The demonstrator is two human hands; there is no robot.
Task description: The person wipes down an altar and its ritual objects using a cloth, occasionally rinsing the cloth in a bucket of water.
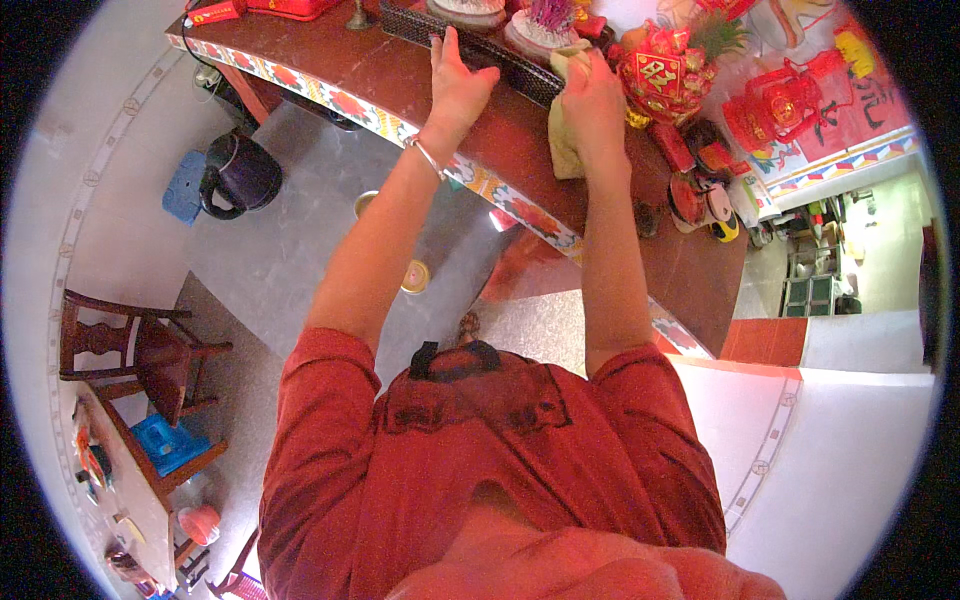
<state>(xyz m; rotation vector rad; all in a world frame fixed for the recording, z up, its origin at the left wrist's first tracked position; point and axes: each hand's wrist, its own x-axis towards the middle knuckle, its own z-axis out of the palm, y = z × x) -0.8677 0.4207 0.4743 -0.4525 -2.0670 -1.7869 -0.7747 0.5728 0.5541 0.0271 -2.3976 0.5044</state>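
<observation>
My left hand point(459, 84) reaches to the front of a long black patterned tray point(517, 69) on a reddish-brown altar table point(360, 56), its fingers spread at the tray's edge. In my right hand point(592, 101) is a yellowish cloth point(564, 146), bunched under the fingers and hanging down beside the tray's right end. White round pots point(529, 36) stand in the tray, one holding purple incense sticks point(555, 16). Right of my right hand, a red and gold wrapped pineapple ornament point(664, 73) stands on the table. Whether my left fingers press on the tray is unclear.
A small brass stand point(360, 16) is left of the tray. Red lanterns point(780, 105), cups and small containers point(686, 196) crowd the right side. The table's edge has a floral tile band point(337, 105). Below are a black kettle-like vessel point(244, 172) and a wooden chair point(161, 352).
</observation>
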